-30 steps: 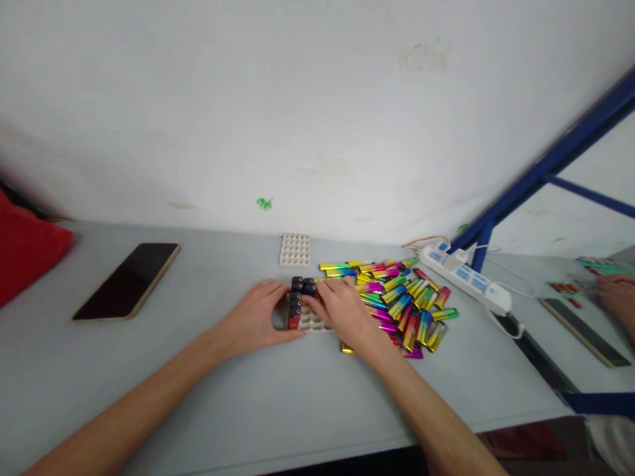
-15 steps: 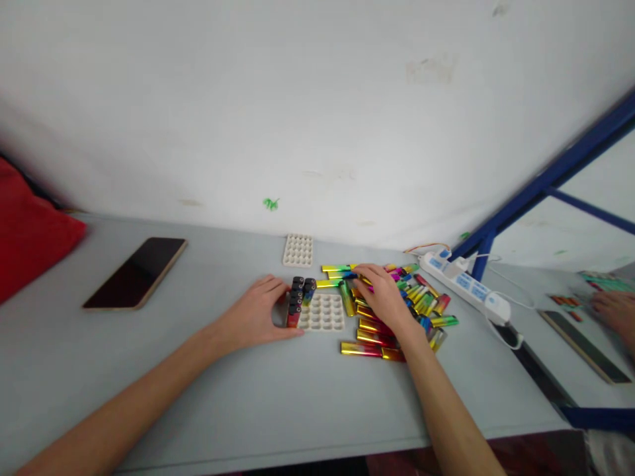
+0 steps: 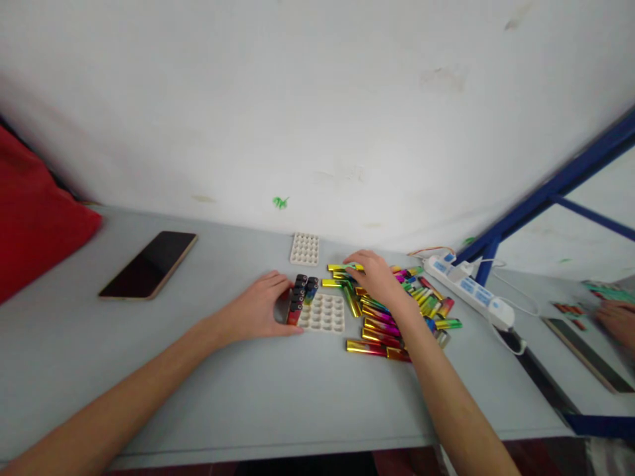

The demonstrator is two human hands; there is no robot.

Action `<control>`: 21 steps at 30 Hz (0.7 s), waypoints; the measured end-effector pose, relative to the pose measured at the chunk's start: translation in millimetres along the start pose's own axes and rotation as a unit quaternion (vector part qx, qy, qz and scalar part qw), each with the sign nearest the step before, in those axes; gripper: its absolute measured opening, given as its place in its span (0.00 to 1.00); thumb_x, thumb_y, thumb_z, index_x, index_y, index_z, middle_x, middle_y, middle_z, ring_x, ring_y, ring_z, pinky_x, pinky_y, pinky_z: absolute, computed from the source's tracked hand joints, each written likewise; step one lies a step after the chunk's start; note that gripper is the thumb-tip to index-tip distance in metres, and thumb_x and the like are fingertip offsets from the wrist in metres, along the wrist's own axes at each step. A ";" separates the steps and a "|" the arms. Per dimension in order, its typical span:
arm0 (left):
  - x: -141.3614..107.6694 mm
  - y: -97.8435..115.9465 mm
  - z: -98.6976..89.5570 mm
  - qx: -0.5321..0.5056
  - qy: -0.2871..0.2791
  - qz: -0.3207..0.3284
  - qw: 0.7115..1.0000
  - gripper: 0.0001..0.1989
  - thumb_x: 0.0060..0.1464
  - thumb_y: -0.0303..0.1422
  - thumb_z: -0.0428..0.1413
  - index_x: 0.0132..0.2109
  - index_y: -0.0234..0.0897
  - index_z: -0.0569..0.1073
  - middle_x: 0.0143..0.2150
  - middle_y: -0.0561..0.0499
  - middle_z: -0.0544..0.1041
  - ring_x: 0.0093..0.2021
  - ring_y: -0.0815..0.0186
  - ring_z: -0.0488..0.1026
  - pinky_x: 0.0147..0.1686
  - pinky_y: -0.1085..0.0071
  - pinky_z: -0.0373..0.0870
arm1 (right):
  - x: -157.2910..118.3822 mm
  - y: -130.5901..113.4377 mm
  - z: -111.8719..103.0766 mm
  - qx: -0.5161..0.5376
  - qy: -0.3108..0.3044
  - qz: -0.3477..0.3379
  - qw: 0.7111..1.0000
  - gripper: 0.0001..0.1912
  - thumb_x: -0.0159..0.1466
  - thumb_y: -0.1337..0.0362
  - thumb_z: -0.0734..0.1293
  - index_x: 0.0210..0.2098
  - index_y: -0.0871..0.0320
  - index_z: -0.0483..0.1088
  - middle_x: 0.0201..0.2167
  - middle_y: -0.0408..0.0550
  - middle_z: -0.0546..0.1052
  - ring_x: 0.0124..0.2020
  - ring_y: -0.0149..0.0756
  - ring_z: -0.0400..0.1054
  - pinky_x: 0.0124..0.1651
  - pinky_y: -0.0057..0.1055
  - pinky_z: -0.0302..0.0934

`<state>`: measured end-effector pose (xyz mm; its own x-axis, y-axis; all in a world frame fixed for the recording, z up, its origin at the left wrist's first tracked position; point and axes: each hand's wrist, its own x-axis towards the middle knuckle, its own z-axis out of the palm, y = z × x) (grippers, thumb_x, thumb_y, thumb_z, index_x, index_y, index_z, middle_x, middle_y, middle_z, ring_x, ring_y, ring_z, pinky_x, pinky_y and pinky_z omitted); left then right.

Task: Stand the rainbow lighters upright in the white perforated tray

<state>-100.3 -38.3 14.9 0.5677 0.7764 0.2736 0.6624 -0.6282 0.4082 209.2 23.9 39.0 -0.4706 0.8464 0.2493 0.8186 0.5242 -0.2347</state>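
My left hand (image 3: 262, 305) curves round the left side of a white moulded tray (image 3: 328, 317), thumb at the front corner and fingers behind. Several shiny lighters with black tops (image 3: 297, 297) stand upright in the tray's left cells, close to that palm. Over the back left of a heap of metallic, multicoloured lighters (image 3: 380, 325), my right hand (image 3: 374, 277) has its fingers curled about the end of a yellow-green lighter (image 3: 337, 268). Its palm hides part of the heap.
A second white tray (image 3: 304, 249) lies near the wall. A dark tablet-like slab (image 3: 149, 266) and a red cloth (image 3: 42, 221) are on the left. To the right are a power strip (image 3: 469, 291), a blue metal frame (image 3: 536, 198) and another person's hand (image 3: 618, 320).
My right hand has shifted left over the heap, onto the yellow-green lighters at its back edge. My left hand stays at the tray. The whole view has turned slightly.
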 end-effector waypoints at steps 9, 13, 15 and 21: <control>-1.7 -2.8 -1.3 0.000 -0.007 0.004 1.000 0.31 0.44 0.58 0.69 0.45 0.40 0.74 0.46 0.43 0.81 0.51 0.47 0.77 0.58 0.53 0.71 | 30.0 18.1 1.5 -0.008 -0.087 -0.004 0.996 0.06 0.67 0.68 0.73 0.44 0.58 0.80 0.42 0.52 0.81 0.43 0.39 0.74 0.51 0.32 0.65; 0.5 -3.3 -0.4 -0.003 -0.008 -0.009 1.000 0.31 0.43 0.58 0.69 0.44 0.40 0.74 0.46 0.43 0.81 0.50 0.46 0.77 0.57 0.52 0.72 | 2.4 17.6 -7.9 0.152 0.011 0.046 0.987 0.13 0.70 0.58 0.70 0.50 0.57 0.77 0.34 0.44 0.80 0.31 0.34 0.70 0.39 0.31 0.63; 2.9 -3.3 1.6 0.002 -0.008 -0.018 1.000 0.30 0.43 0.58 0.69 0.42 0.40 0.73 0.44 0.43 0.80 0.48 0.46 0.77 0.55 0.52 0.73 | -12.6 16.0 -10.9 0.235 0.029 0.079 0.968 0.18 0.69 0.51 0.71 0.51 0.56 0.77 0.28 0.40 0.76 0.25 0.32 0.63 0.31 0.29 0.57; 7.6 -3.9 5.5 0.004 0.001 -0.027 1.000 0.30 0.43 0.58 0.69 0.40 0.41 0.72 0.43 0.44 0.79 0.47 0.47 0.77 0.53 0.53 0.73 | -31.5 -2.8 -2.5 0.459 0.116 0.143 0.869 0.21 0.65 0.45 0.73 0.44 0.57 0.79 0.27 0.40 0.71 0.27 0.31 0.61 0.31 0.29 0.57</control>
<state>-95.8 -30.3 10.6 0.5308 0.8090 0.2526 0.6961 -0.5862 0.4145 222.5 -4.5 34.1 -0.1254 0.9685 0.2152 0.2330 0.2396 -0.9425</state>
